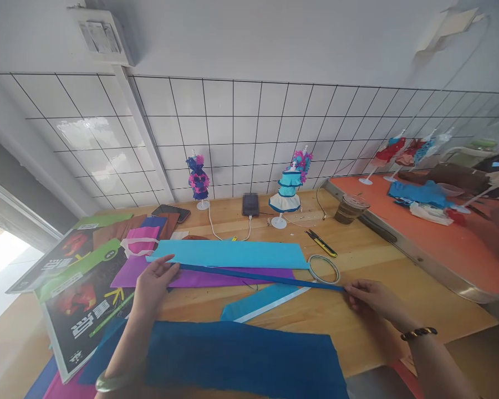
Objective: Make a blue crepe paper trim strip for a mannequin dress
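A narrow dark blue strip is stretched between my two hands, over the lower edge of a light blue fabric piece. My left hand pinches its left end beside that piece, and my right hand pinches the other end above the bare wood. Purple fabric lies beneath the strip. Just below is a folded blue piece with a white edge. A roll of tape sits near the strip's right part. Closest to me spreads a wide dark blue fabric sheet.
A yellow-black cutter lies at the right, near a brown cup. Small dressed mannequins stand by the tiled wall. Printed bags cover the table's left side. An orange table with doll clothes adjoins at right.
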Tool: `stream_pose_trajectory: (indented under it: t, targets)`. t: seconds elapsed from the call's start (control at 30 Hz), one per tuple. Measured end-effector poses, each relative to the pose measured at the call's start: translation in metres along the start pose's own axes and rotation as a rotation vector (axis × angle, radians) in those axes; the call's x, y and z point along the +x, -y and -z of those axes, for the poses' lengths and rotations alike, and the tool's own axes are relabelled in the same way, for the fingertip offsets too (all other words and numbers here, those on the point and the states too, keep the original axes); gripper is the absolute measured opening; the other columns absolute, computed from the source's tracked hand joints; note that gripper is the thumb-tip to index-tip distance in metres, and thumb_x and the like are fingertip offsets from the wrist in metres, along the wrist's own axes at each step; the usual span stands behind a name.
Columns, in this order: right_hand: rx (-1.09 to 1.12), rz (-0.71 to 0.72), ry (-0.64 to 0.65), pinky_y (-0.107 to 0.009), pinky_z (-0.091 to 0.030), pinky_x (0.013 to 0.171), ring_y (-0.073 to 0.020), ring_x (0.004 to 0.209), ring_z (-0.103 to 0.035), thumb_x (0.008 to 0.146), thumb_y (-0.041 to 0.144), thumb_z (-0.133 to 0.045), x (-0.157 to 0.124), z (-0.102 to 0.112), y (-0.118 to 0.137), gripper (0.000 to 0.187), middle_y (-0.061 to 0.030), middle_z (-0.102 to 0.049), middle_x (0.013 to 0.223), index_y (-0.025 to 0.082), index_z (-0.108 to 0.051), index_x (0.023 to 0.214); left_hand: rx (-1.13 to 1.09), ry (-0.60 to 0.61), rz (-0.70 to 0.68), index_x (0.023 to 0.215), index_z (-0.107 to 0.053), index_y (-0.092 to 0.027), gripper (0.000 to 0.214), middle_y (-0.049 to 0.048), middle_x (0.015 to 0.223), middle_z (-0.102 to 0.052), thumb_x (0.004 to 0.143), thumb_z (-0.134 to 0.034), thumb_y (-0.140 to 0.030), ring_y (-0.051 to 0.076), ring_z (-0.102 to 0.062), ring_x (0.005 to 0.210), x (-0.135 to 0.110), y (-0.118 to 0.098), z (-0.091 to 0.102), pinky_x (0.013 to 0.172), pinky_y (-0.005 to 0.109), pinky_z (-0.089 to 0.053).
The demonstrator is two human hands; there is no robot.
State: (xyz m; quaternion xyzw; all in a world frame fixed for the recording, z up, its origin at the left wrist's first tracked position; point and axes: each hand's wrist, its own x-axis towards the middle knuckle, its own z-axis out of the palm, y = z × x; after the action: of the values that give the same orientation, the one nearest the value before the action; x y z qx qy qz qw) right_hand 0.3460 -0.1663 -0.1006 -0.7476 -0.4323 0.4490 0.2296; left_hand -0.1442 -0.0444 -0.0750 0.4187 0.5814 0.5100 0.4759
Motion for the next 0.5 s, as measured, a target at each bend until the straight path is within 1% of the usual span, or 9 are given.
stream_pose_trajectory:
  t: [0.13, 0.27, 0.33, 0.4, 0.5]
  targets:
    - [-0.038, -0.034, 0.017, -0.024, -0.039, 0.046, -0.0130, 0.048, -0.054, 0.065, 0.057, -0.059, 0.000, 0.010, -0.014, 0.040, -0.0040, -0.059, 0.053, 0.018, -0.051, 0.057, 0.048, 0.027, -0.022, 0.101, -0.061, -0.013, 0.055, 0.0020, 0.076, -0.064, 0.055, -0.075, -0.041, 0.017, -0.063, 0.069, -0.004, 0.007, -0.013, 0.073, 0.032, -0.053]
    - [-0.076, -0.081, -0.028, -0.024, -0.041, 0.045, -0.0151, 0.049, -0.057, 0.063, 0.054, -0.059, 0.002, 0.009, -0.019, 0.035, -0.0045, -0.061, 0.053, 0.019, -0.054, 0.061, 0.009, 0.062, 0.012, 0.102, -0.060, -0.013, 0.056, 0.0021, 0.077, -0.064, 0.056, -0.074, -0.040, 0.016, -0.063, 0.069, -0.005, 0.020, -0.017, 0.073, 0.032, -0.053]
    - [-0.183, -0.071, -0.111, -0.026, -0.042, 0.046, -0.0171, 0.050, -0.059, 0.066, 0.052, -0.055, 0.002, 0.008, -0.016, 0.032, -0.0063, -0.062, 0.054, 0.020, -0.056, 0.061, 0.015, 0.060, 0.007, 0.104, -0.060, -0.013, 0.055, 0.0015, 0.075, -0.063, 0.059, -0.072, -0.041, 0.016, -0.062, 0.069, -0.005, 0.025, -0.016, 0.073, 0.032, -0.053]
    - [-0.315, -0.061, -0.226, -0.028, -0.044, 0.047, -0.0188, 0.051, -0.061, 0.072, 0.048, -0.049, 0.001, 0.009, -0.013, 0.029, -0.0094, -0.065, 0.058, 0.022, -0.057, 0.061, 0.031, 0.052, -0.016, 0.107, -0.059, -0.014, 0.054, 0.0007, 0.074, -0.061, 0.062, -0.070, -0.041, 0.016, -0.062, 0.068, -0.006, 0.028, -0.015, 0.072, 0.032, -0.052]
    - [-0.467, -0.084, -0.401, -0.034, -0.046, 0.050, -0.0240, 0.057, -0.064, 0.074, 0.047, -0.047, 0.000, 0.013, -0.009, 0.029, -0.0173, -0.068, 0.070, 0.023, -0.060, 0.064, 0.009, 0.033, -0.061, 0.108, -0.058, -0.015, 0.050, -0.0006, 0.073, -0.058, 0.066, -0.067, -0.040, 0.014, -0.060, 0.067, -0.010, 0.028, -0.016, 0.070, 0.031, -0.051]
